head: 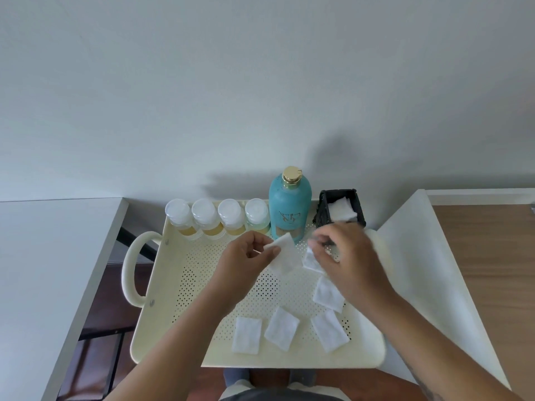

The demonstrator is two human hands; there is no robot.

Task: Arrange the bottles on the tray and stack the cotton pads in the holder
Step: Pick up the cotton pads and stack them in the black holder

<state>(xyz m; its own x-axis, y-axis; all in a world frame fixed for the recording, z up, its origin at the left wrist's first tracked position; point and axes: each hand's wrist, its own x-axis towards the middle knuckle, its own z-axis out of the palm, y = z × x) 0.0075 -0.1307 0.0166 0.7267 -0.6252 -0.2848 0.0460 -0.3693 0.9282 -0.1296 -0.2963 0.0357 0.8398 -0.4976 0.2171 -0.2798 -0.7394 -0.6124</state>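
Note:
A cream perforated tray (173,299) carries several small clear bottles (206,217) with white caps along its far edge, beside a tall teal bottle (290,204) with a gold cap. A black woven holder (357,208) at the far right corner has white cotton pads (341,211) inside. My left hand (243,267) pinches one cotton pad (285,257) above the tray's middle. My right hand (347,261) reaches down onto another pad (311,261) lying on the tray; its fingers are blurred. Several more pads (281,328) lie loose near the front and right of the tray.
The tray has a loop handle (130,267) on the left and spans a gap between a white table (43,270) on the left and a white surface (428,270) on the right. A wood floor strip (492,270) lies further right. A plain wall stands behind.

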